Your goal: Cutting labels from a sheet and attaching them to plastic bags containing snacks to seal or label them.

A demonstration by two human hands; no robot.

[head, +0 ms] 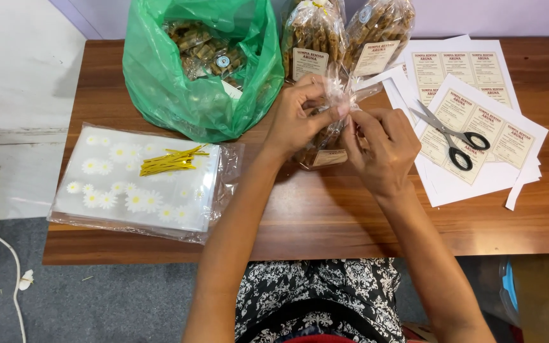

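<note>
Left hand (297,121) and right hand (379,149) both pinch the gathered neck of a clear snack bag (325,136) — each hand closed narrow on the plastic. Judged step: twisting the neck shut; the next move likely calls for a gold twist tie (169,161). Bag lies mid-counter (325,216), long axis running away from the person, neck pointing to the far edge.

— The table (325,216) looks like wood, brown with a soft sheen. And the green bag (185,89)?

— Thin plastic, glossy and crinkled. The snack packet (325,136) between the hands is clear, shiny plastic too.

— The scissors (449,133)?

— Bright metal blades, black plastic handles, lying on matt white paper sheets (478,171).

— And the daisy-print bags (135,181)?

— Smooth glossy film, with yellow shiny twist ties (169,161) on top.
</note>
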